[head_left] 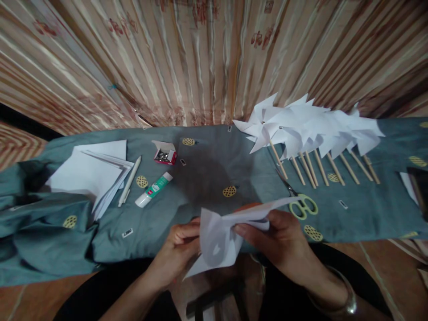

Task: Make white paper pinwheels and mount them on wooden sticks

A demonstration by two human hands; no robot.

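Observation:
Above the near edge of the table, a white paper pinwheel [219,238] with bent blades is held between both hands. My left hand [182,247] pinches its left side, the fingertips partly behind the paper. My right hand [284,240] grips the folded right side, thumb in front and fingers behind. Just beyond the right hand lies a pair of scissors [302,205] with light green handles. Finished paper pinwheels [301,127] on wooden sticks lie overlapped in a row at the back right.
At the left lies a stack of white paper [90,171], with a white pen [130,180] beside it. A glue stick [154,189] and an open small box of metal pins [165,154] are nearby. Behind the cloth-covered table [207,169] hangs a curtain [200,62]. A dark object [419,189] sits at the right.

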